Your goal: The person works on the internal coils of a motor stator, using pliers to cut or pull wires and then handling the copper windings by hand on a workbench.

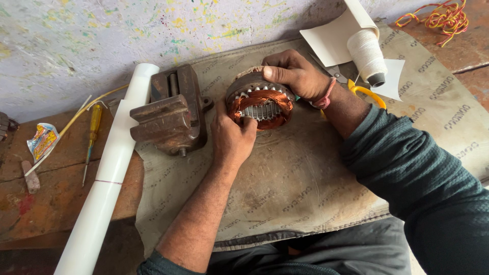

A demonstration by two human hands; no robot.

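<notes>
I am holding the motor stator (260, 102) just right of the iron vise (170, 109), its bore axis pointing up toward me. My left hand (232, 136) is gripping its near rim from below, fingers curled together and pressing into the copper winding (262, 97). My right hand (294, 72) is clamping the far rim from above-right, thumb on the steel shell. Both hands are touching it; the left is reaching deeper into the winding.

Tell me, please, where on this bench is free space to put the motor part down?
The mat is bare near the person, between the forearms. It is crowded beyond the stator: vise beside the left hand; scissors, thread spool past the right hand.
</notes>
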